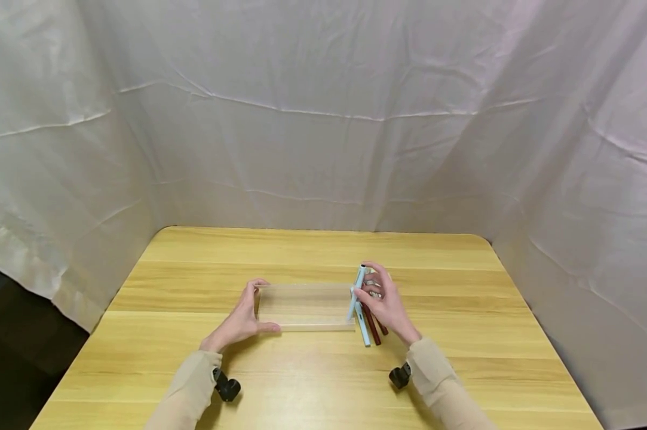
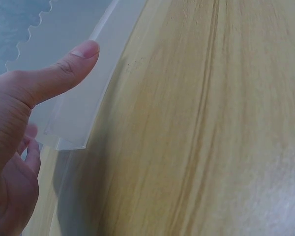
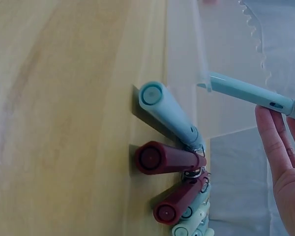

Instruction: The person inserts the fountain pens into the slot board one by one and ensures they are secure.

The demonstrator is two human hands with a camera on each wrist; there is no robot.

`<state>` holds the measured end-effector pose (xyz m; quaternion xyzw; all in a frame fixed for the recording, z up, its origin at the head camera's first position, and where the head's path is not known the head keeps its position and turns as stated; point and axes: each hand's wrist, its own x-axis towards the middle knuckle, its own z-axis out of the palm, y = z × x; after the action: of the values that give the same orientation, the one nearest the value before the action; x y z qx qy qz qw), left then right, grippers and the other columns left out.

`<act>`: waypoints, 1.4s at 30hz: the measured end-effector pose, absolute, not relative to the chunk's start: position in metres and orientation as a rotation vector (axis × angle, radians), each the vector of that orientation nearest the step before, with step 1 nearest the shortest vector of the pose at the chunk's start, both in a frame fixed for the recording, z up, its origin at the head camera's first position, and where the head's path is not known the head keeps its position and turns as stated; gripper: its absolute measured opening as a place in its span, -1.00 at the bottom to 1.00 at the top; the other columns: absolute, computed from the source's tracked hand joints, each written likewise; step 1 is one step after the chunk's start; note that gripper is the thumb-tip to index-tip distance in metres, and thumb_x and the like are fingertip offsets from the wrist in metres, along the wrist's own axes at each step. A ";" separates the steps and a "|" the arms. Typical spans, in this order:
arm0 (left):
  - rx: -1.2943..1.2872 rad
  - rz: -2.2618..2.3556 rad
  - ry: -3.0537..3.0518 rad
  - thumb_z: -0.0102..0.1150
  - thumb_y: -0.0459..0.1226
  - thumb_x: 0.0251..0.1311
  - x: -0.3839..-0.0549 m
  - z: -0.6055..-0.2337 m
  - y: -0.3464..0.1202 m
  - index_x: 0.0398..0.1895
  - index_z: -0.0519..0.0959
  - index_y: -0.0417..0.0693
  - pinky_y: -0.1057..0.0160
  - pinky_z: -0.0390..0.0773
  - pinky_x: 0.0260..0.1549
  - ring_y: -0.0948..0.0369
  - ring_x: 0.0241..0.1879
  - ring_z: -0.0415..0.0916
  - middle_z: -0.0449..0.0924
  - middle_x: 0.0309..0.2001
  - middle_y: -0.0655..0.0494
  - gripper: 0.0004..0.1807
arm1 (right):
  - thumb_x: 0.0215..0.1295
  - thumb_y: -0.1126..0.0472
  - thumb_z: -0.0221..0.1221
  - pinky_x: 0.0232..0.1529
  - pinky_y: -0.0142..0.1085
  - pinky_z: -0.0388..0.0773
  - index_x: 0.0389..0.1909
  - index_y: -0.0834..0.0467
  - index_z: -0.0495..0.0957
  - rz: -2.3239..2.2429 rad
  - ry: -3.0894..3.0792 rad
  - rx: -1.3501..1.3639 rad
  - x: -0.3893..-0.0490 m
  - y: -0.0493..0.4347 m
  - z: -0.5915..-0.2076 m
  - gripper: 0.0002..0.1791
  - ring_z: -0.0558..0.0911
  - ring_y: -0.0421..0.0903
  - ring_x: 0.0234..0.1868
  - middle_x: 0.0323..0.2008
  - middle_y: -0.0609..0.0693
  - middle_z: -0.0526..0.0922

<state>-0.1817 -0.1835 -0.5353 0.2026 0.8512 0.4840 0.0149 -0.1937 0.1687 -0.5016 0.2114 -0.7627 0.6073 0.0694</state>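
A clear plastic rack (image 1: 315,327) with a scalloped edge stands on the table. My left hand (image 1: 242,319) grips its left end, thumb on the front strip and fingers behind. In my right hand (image 1: 389,303) I pinch a light blue pen (image 3: 246,91) at the rack's right end. The pen is tilted, its lower end at the rack's front strip; whether it touches I cannot tell. Beneath the right hand lie another light blue pen (image 3: 164,110), a dark red pen (image 3: 169,158) and a second dark red pen (image 3: 183,197). Several paler pens (image 3: 189,223) sit behind these, partly hidden.
The wooden table (image 1: 301,382) has rounded far corners. Grey-white curtains (image 1: 301,149) surround it at the back and sides. A small black camera (image 1: 226,388) is worn on the left wrist and another black camera (image 1: 400,377) on the right.
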 end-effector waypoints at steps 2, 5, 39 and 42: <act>0.625 1.503 2.651 0.68 -0.18 -0.26 -0.181 -0.535 -0.184 0.38 0.07 -0.25 -0.27 0.02 0.55 -0.24 0.49 0.08 0.18 0.38 -0.25 0.18 | 0.33 0.42 0.23 -0.29 -0.05 0.80 0.39 0.25 0.22 1.825 -2.318 0.623 -0.192 0.168 -0.502 -0.35 0.73 -0.11 -0.28 -0.12 0.41 0.58; 0.618 1.502 2.650 0.68 -0.17 -0.26 -0.181 -0.535 -0.184 0.38 0.07 -0.22 -0.28 0.02 0.54 -0.25 0.50 0.07 0.17 0.39 -0.24 0.18 | 0.35 0.38 0.24 -0.26 -0.16 0.80 0.41 0.19 0.24 1.807 -2.361 0.601 -0.191 0.168 -0.503 -0.35 0.72 -0.14 -0.26 -0.09 0.37 0.57; 0.558 1.529 2.611 0.67 -0.21 -0.26 -0.179 -0.533 -0.182 0.40 0.07 -0.22 -0.28 -0.02 0.55 -0.28 0.52 0.00 0.11 0.43 -0.26 0.17 | 0.41 0.37 0.17 -0.28 0.11 0.73 0.50 0.17 0.19 1.776 -2.555 0.578 -0.201 0.156 -0.501 -0.32 0.71 0.27 -0.23 0.10 0.30 0.47; 0.553 1.527 2.616 0.67 -0.21 -0.27 -0.179 -0.534 -0.182 0.40 0.07 -0.21 -0.27 -0.02 0.55 -0.27 0.52 0.00 0.11 0.43 -0.26 0.18 | 0.41 0.41 0.14 -0.29 0.14 0.72 0.51 0.23 0.17 1.777 -2.578 0.575 -0.199 0.155 -0.496 -0.32 0.70 0.33 -0.23 0.10 0.33 0.46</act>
<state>-0.1788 -0.1817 -0.5340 0.1796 0.8491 0.4957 0.0312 -0.1986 0.1548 -0.4955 0.1806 -0.8095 0.5582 -0.0209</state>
